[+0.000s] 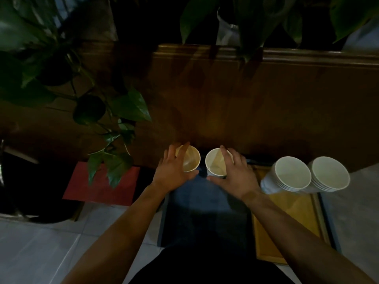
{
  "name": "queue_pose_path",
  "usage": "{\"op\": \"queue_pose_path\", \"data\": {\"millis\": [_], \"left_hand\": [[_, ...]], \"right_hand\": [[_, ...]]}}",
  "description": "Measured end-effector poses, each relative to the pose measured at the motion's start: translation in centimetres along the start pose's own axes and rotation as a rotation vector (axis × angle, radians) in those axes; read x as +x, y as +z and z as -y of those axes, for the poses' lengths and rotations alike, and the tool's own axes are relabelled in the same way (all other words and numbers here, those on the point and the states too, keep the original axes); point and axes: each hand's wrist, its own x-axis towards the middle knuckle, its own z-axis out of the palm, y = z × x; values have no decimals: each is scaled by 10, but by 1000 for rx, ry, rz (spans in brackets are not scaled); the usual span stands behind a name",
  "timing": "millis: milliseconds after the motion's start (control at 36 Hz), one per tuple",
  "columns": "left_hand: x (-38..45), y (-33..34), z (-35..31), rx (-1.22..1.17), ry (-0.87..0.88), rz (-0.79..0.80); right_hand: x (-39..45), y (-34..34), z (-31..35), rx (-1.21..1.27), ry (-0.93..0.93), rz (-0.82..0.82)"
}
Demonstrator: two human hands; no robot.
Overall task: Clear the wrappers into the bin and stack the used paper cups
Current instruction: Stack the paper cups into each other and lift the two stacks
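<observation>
— Paper cups: where do they sit?

— Two loose ones stand upright near the middle. The left cup [189, 159] and the right cup [215, 163] are smooth, round-rimmed and cream inside, just beside each other at the far end of a dark blue mat [205, 210].

— And the hands?

— The left hand [174, 171] curls its grip around the left cup from nine o'clock, fingers over the rim. The right hand [235, 171] wraps the right cup from three o'clock, thumb low against its wall.

— Anything else?

— At three o'clock, two stacks of white paper cups [307, 175] lean side by side, ribbed where their rims nest, on a yellow wooden board [287, 222]. A flat red sheet [98, 187] lies at nine o'clock under glossy, heart-shaped pothos leaves [114, 165]. A brown wooden panel [266, 99] with a moulded top rises at twelve o'clock. Pale floor tiles [41, 253] show at seven o'clock.
</observation>
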Motion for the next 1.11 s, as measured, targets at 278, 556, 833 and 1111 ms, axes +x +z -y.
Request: {"op": "queue_pose_path", "data": {"millis": [278, 556, 833, 1111], "left_hand": [[-5, 2, -2, -99, -72, -1], [-23, -23, -25, -252, -99, 8], [-51, -55, -83, -401, -63, -152], [-48, -71, -164, -473, 94, -274]], "right_hand": [[1, 0, 2, 148, 57, 8], [-30, -25, -11, 275, 43, -107], [-86, -89, -29, 403, -14, -317], [-128, -155, -77, 450, 4, -472]]}}
